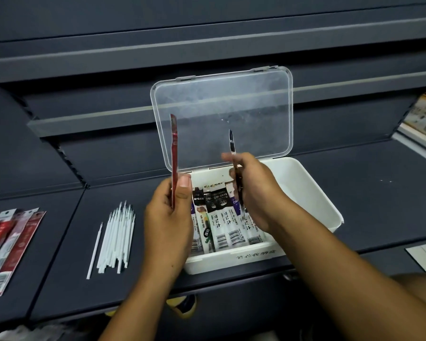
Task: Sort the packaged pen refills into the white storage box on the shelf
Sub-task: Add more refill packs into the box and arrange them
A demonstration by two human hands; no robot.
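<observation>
Two hands around refill packs, seemingly.

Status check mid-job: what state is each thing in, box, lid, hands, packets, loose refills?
white storage box: open, on the shelf.
clear lid: raised upright.
packets in box: lying side by side.
left hand: grips a red packet, held upright.
right hand: grips a dark packet, held upright.
loose white refills: lying bundled, left of box.
red packets on shelf: lying flat, far left.

Box is white, left packet red, right packet seemingly black.
</observation>
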